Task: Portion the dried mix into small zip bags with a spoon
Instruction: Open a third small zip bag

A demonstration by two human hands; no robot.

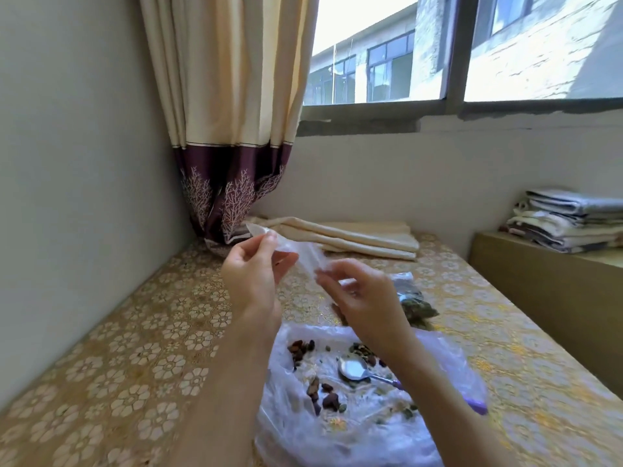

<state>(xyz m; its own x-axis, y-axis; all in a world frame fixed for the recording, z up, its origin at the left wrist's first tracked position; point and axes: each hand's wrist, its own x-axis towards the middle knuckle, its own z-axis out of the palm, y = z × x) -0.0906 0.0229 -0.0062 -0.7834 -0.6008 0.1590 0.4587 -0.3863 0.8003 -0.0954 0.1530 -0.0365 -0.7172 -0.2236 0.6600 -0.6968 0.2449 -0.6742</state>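
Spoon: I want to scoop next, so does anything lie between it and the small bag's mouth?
Nothing visible does. The spoon lies free on the dried mix; both hands hold the small zip bag in open air above.

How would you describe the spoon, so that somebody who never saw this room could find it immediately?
Start at the long table with the gold flower-pattern cover under the window. Near its front edge lies a big clear plastic bag scattered with dried brown and green pieces. The spoon rests on it, bowl up: the only shiny metal thing there, with a purple handle.
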